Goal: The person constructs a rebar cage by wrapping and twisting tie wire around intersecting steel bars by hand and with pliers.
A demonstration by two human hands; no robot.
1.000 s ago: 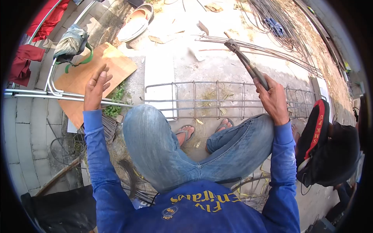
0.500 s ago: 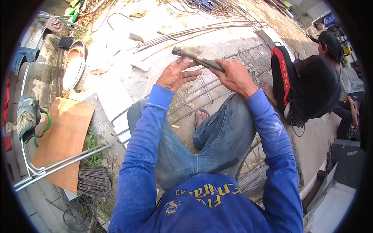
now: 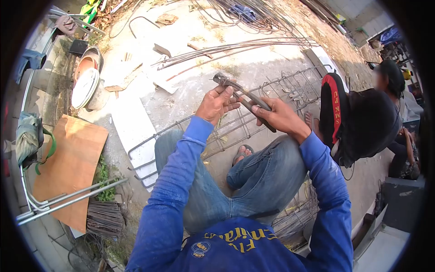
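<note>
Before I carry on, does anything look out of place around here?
Mildly: a crumpled blue cloth lies among the dark looped rods at the top of the view, odd amid bare metal. The pincers in the right hand show no obvious damage.

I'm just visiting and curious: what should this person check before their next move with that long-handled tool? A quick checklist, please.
1. Right hand on the handles of the pincers: ok, it holds them at the handle end.
2. Handles apart, ready to squeeze: ok, a gap shows between them.
3. Left hand clear of the tool's head: not ok, its thumb is right by it.
4. Anything caught in the jaws: cannot tell, too small to see.
5. Neighbour in the black cap clear of the tool: ok, well to the right of it.
</note>
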